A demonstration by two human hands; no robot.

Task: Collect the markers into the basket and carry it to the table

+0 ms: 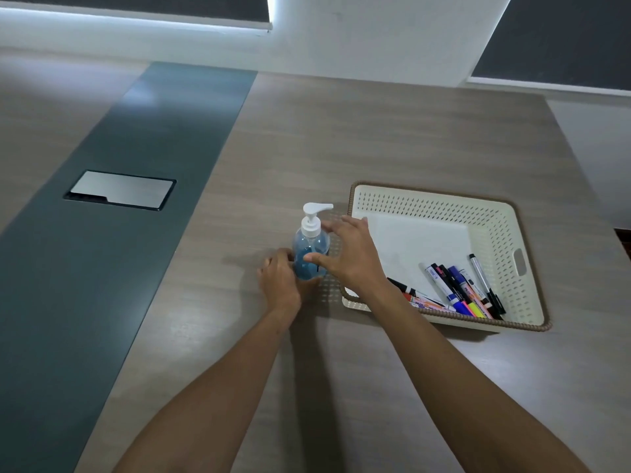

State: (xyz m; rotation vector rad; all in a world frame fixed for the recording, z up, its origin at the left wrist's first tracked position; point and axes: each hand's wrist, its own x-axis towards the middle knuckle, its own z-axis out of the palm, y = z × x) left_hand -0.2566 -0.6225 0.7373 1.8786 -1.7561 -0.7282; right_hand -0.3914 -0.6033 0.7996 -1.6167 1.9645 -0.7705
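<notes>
A cream perforated basket with a brown braided rim rests on the wooden table. Several markers of mixed colours lie heaped in its near right corner. Left of the basket stands a clear pump bottle with blue liquid and a white pump head. My left hand wraps the bottle's lower left side. My right hand hovers at the bottle's right side with fingers spread, its thumb touching the bottle, and it covers the basket's near left corner.
A dark teal strip runs down the table's left part, with a silver cable hatch set into it. A white wall and dark panels stand beyond the table's far edge. The table's right edge lies just past the basket.
</notes>
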